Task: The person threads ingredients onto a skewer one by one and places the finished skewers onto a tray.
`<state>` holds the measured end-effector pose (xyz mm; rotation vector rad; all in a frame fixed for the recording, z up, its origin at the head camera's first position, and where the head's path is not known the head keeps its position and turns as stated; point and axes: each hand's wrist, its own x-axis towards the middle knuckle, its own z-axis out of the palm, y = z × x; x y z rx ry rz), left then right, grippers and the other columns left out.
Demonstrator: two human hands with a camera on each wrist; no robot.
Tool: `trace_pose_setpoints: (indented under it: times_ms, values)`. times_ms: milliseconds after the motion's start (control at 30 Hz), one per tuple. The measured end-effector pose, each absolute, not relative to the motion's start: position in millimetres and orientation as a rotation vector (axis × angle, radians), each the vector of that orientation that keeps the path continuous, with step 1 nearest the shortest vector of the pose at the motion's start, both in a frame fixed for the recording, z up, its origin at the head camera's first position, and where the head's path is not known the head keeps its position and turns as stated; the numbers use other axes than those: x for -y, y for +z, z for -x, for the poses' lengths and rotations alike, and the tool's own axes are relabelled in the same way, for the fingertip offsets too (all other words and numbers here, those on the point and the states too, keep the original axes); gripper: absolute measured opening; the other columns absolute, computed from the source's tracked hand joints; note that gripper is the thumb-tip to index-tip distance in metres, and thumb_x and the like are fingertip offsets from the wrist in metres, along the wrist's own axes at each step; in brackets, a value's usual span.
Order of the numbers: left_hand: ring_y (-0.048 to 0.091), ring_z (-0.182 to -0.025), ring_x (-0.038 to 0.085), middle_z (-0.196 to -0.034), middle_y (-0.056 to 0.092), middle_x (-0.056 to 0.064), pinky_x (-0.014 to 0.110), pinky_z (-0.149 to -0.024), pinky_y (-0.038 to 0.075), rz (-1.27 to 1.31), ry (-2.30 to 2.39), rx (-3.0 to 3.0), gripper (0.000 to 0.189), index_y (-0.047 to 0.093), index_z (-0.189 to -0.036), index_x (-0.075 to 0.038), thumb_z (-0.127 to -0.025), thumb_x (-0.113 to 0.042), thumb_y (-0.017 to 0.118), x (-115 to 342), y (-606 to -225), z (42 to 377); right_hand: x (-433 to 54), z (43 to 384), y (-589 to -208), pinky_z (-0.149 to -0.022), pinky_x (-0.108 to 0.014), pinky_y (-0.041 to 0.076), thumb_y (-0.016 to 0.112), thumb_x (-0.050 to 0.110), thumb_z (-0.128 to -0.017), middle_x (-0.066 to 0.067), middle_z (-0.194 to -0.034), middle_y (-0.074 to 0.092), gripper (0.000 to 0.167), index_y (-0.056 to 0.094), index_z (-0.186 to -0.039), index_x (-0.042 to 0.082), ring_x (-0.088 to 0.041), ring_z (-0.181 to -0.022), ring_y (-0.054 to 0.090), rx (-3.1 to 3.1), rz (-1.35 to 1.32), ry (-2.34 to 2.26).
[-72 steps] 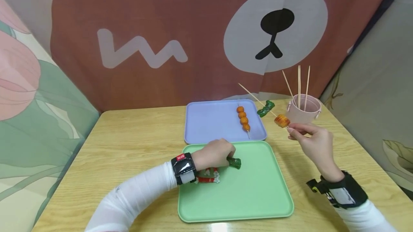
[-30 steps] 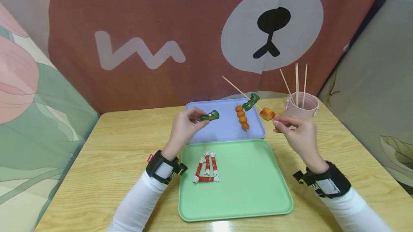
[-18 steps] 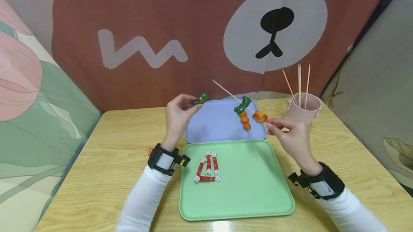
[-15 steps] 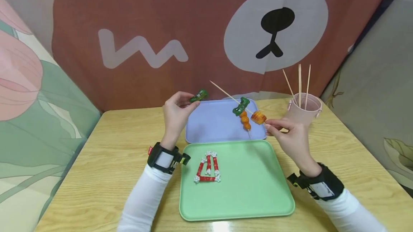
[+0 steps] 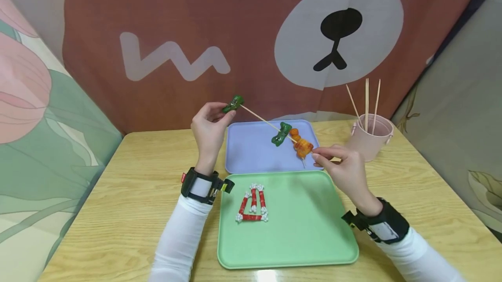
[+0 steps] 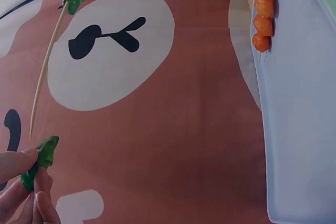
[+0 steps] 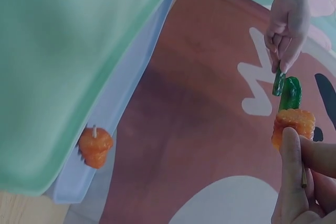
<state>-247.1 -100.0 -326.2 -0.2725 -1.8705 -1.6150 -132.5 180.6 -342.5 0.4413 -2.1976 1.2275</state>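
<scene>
My left hand (image 5: pixel 208 131) pinches a glossy green pepper piece (image 5: pixel 234 103) between thumb and fingers, above the back of the table. With thumb and fingertips, my right hand (image 5: pixel 347 171) holds a wooden skewer (image 5: pixel 256 116) by its lower end. Threaded on that skewer are a ridged yellow-orange chunk (image 5: pixel 303 147) close to the fingers and another green pepper piece (image 5: pixel 281 134) further up. The skewer's bare tip overlaps the held pepper in the head view. In the left wrist view, the skewer tip (image 6: pixel 31 134) points at the left hand, slightly apart from the pepper piece (image 6: pixel 41 163).
A blue-purple tray (image 5: pixel 251 151) bears a skewer of orange balls (image 5: pixel 294 132), partly hidden. In front lies a green tray (image 5: pixel 298 229) with several red-and-white sticks (image 5: pixel 252 217). A pink bucket (image 5: pixel 366 144) with several bare skewers stands at the back right. A bear-print cloth (image 5: pixel 176 99) hangs behind.
My left hand took the pepper piece from the green tray and raised it up and back. My right hand moved left with the skewer, bringing its tip to the pepper.
</scene>
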Motion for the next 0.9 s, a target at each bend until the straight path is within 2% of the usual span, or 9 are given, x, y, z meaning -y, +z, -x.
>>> trace_pose_setpoints:
  times_ms: [200,667,900]
  values:
    - [0.066,-0.075,0.012,-0.091,0.072,0.006,0.023,-0.070,0.055,0.288,-1.610,1.855,0.026,0.071,-0.095,-0.007,-0.076,-0.021,0.080,99,-323,245,-182,139,-353,-0.052,-0.015,0.050,0.072,-0.012,-0.074,-0.017,-0.073,0.068,0.013,0.073,-0.085,-0.008,-0.010,-0.059,0.066,2.175,-0.436,1.282]
    - [0.066,-0.074,0.012,-0.090,0.072,0.007,0.023,-0.070,0.055,0.307,-1.601,1.846,0.026,0.070,-0.096,-0.005,-0.075,-0.017,0.081,96,-326,242,-174,127,-337,-0.049,-0.015,0.049,0.071,-0.014,-0.074,-0.020,-0.072,0.068,0.010,0.071,-0.083,-0.012,-0.019,-0.057,0.066,2.221,-0.426,1.251]
    - [0.067,-0.076,0.027,-0.091,0.070,0.018,0.021,-0.070,0.054,0.306,-1.583,1.838,0.023,0.068,-0.096,0.005,-0.077,-0.005,0.077,91,-307,224,-173,125,-336,-0.050,-0.013,0.049,0.072,-0.012,-0.074,-0.017,-0.070,0.068,0.009,0.072,-0.083,-0.010,-0.016,-0.056,0.065,2.249,-0.409,1.242]
